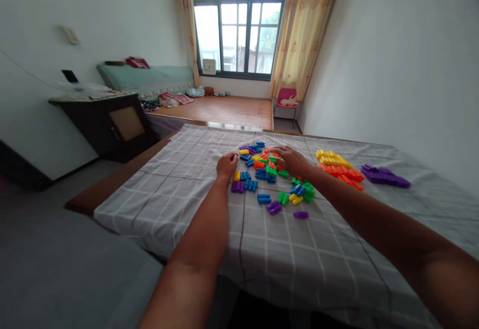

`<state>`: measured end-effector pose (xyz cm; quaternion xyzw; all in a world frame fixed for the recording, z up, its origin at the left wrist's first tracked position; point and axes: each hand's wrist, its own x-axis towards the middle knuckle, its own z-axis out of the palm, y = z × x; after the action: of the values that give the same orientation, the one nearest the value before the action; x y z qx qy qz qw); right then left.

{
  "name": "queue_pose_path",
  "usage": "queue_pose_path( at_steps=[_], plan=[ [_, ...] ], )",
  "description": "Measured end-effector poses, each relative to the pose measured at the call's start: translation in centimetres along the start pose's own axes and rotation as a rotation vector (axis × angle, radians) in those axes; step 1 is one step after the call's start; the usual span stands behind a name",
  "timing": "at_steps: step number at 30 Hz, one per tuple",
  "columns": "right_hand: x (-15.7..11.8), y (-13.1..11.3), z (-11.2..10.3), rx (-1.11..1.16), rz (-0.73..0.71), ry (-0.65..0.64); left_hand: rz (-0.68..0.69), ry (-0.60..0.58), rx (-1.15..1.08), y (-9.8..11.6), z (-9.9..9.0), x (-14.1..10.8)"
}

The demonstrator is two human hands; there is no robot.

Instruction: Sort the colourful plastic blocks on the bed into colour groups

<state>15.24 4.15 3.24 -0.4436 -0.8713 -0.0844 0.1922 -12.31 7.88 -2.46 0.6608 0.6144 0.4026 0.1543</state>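
A loose pile of small plastic building pieces (271,170) in blue, green, orange, yellow and purple lies in the middle of the cloth. At the pile's left edge is my left hand (226,165), its fingers curled closed; whatever they may hold is hidden. My right hand (291,159) reaches over the far right part of the pile, fingers stretched out and apart, touching or just above orange and green pieces. Nearer to me lie a few strays, among them a single purple piece (301,215) and a blue pair (264,199).
Right of the pile sit grouped yellow pieces (333,159), orange pieces (342,175) and purple pieces (385,176). A grey checked cloth (168,184) covers the table. Beyond it stand a low bed (232,109), a dark cabinet (97,124) and a pink chair (286,94).
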Motion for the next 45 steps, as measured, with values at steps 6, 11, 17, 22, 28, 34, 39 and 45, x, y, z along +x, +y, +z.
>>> queue_pose_path(
  at_steps=[6,11,17,22,28,34,39,45],
  plan=[
    [11.1,-1.5,4.7,-0.094,0.035,-0.247,-0.031,0.006,-0.066,0.1,-0.1,-0.3],
    [15.2,-1.6,7.3,-0.113,0.018,-0.436,-0.023,0.021,-0.096,0.0,0.2,0.0],
    [15.3,-1.0,8.2,-0.076,0.089,-0.483,-0.028,0.031,-0.115,-0.1,0.4,0.3],
    [13.4,-0.5,7.2,0.074,0.162,-0.476,-0.017,0.034,-0.14,-0.2,0.4,0.4],
    [11.1,0.0,4.6,0.249,0.215,-0.399,-0.028,0.036,-0.129,-0.3,-0.1,0.3],
    [5.9,2.4,0.9,0.453,0.215,-0.262,-0.034,0.046,-0.085,-0.7,-0.3,0.6],
    [0.5,3.7,-0.3,0.593,0.329,-0.203,-0.007,0.043,-0.062,-1.3,0.0,1.1],
    [-3.0,3.6,-1.5,0.559,0.381,-0.077,0.024,0.018,-0.018,-1.6,-0.1,1.3]
  ],
)
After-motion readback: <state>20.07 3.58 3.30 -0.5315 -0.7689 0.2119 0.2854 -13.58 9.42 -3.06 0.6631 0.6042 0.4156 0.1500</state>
